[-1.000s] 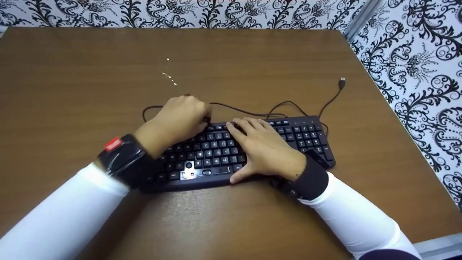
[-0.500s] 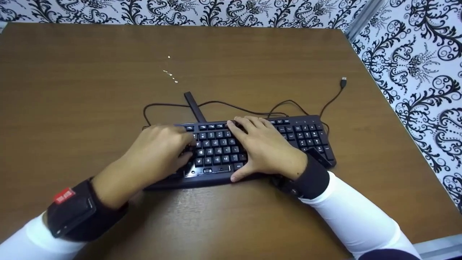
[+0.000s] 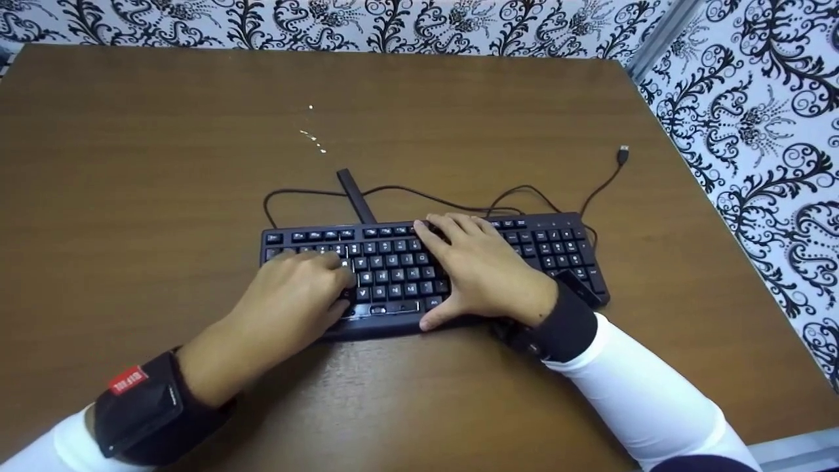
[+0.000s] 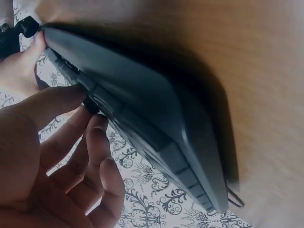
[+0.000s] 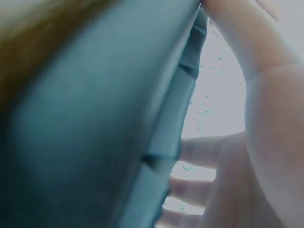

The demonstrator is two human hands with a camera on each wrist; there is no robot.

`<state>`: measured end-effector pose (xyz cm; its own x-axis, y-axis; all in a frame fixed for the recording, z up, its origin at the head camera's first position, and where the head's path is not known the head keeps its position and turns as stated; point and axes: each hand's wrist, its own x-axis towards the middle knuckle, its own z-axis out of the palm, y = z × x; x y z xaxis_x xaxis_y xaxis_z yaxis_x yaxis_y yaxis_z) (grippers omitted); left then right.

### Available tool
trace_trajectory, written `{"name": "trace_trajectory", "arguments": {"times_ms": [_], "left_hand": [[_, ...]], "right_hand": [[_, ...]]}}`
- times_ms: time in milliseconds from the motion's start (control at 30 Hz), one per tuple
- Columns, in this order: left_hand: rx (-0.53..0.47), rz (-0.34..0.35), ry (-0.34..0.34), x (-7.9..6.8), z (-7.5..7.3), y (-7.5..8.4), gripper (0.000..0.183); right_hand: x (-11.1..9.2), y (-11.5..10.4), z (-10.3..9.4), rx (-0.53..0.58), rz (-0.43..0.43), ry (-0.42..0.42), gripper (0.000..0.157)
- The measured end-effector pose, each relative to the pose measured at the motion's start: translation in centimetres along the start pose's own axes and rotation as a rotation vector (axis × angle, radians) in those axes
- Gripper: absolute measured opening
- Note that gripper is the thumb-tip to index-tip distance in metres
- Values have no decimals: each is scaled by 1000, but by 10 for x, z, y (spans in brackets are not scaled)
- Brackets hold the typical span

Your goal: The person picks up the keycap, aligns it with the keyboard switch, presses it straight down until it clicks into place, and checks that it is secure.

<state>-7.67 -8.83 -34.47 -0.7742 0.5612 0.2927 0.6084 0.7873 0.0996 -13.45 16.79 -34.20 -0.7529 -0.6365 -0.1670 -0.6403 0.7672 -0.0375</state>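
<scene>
A black keyboard (image 3: 393, 278) lies on the wooden table, with the bare slot of its space bar (image 3: 393, 308) exposed along the bottom row. My left hand (image 3: 292, 282) is over the keyboard's lower left keys, thumb and index finger pinching a small black keycap (image 4: 90, 104) right at the key row. From above, the hand hides that keycap. Spread across the keys right of the middle, my right hand (image 3: 482, 269) rests with its fingers extended and its thumb at the front edge. A long black bar (image 3: 356, 196), like a space bar keycap, lies behind the keyboard.
The keyboard's cable (image 3: 419, 193) loops behind it, passing the long bar, and ends in a USB plug (image 3: 623, 156) at the right. Small bright specks (image 3: 313, 139) show on the table farther back. Patterned wall panels (image 3: 459, 23) border the table's back and right.
My left hand has come from behind the keyboard down to its lower left keys, uncovering the long black bar. The right hand has stayed in place.
</scene>
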Motion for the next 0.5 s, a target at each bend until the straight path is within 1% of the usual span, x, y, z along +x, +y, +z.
{"name": "trace_trajectory", "arguments": {"times_ms": [167, 300, 500], "left_hand": [[56, 0, 14, -3, 0, 4, 10], [120, 3, 22, -3, 0, 7, 10], [213, 5, -19, 1, 0, 16, 23]], "right_hand": [[0, 0, 0, -2, 12, -3, 135], [-1, 0, 1, -3, -1, 13, 135], [0, 1, 2, -5, -13, 28, 135]]}}
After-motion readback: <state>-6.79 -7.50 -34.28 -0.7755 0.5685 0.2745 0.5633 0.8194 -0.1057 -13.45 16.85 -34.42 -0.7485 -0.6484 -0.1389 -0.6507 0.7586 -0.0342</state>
